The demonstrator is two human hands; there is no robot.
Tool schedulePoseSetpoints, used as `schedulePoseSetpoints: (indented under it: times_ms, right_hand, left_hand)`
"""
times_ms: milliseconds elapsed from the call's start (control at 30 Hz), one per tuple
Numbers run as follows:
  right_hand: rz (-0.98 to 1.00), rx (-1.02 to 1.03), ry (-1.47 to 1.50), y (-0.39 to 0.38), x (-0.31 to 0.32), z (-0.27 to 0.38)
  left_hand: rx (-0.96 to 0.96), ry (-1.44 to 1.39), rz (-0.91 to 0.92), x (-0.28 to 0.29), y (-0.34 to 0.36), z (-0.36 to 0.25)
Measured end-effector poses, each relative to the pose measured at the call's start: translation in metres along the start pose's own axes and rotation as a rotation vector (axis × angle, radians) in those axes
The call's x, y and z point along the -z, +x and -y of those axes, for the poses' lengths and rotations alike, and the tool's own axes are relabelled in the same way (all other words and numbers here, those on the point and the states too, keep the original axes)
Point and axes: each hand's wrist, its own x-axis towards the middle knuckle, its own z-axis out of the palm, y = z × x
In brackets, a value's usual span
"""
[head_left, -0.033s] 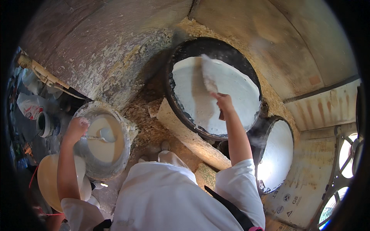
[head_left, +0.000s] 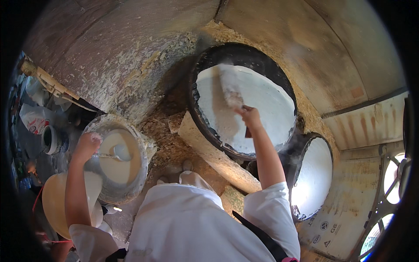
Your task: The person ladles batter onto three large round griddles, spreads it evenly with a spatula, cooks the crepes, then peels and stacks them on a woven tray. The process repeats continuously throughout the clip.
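On the left, my left hand point(head_left: 88, 145) is closed around the handle of a ladle point(head_left: 122, 152), whose bowl rests in cream-coloured batter in a round, crusted tub point(head_left: 140, 179). My right hand point(head_left: 251, 117) grips the wooden handle of a flat, white-coated spreading tool point(head_left: 230, 89). Its exact kind is hard to tell, as the blade is blurred by motion and steam. The blade lies over a wide round griddle point(head_left: 240, 54) with a dark rim, coated with a smooth white layer point(head_left: 257, 100). A greyish strip of shadow or thinner coating shows beside the blade.
A second round griddle point(head_left: 312, 179) with a white surface stands at the right, steaming. Splattered panels point(head_left: 122, 65) rise behind. Beside the tub are a cream-coloured rounded container point(head_left: 56, 205), an open jar point(head_left: 49, 139) and a plastic bag point(head_left: 35, 118). A stained ledge point(head_left: 214, 150) runs below the large griddle.
My right hand has brought the spreading tool slightly to the left and a little toward me over the white layer. My left hand and the ladle stay in place.
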Motion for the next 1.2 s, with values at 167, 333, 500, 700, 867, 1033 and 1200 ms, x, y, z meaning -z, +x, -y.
schedulePoseSetpoints:
  times_ms: [167, 333, 500, 700, 867, 1033, 1200]
  right_hand:
    - [-0.028, 0.166, -0.734, -0.026, -0.028, 0.025]
    - [-0.231, -0.023, -0.838, 0.026, 0.029, -0.022]
    - [-0.402, -0.285, -0.518, 0.029, 0.131, -0.145]
    - [-0.311, -0.537, 0.479, 0.026, 0.139, -0.142]
    - [-0.05, -0.477, 0.324, 0.045, 0.066, -0.027]
    - [-0.015, 0.199, -0.285, 0.01, -0.013, 0.026]
    - [-0.024, 0.228, -0.791, 0.016, -0.026, 0.025]
  left_hand:
    - [0.023, 0.008, 0.002, -0.003, 0.0, -0.002]
    - [0.081, -0.028, 0.011, -0.004, 0.004, 0.005]
    - [0.034, 0.004, 0.0, -0.001, 0.005, 0.016]
    - [0.089, -0.02, -0.004, -0.002, 0.005, 0.017]
    - [0.042, -0.066, 0.007, -0.007, 0.003, 0.005]
    - [0.055, -0.054, -0.008, -0.011, -0.001, -0.009]
    - [0.06, -0.012, -0.028, -0.011, 0.002, -0.007]
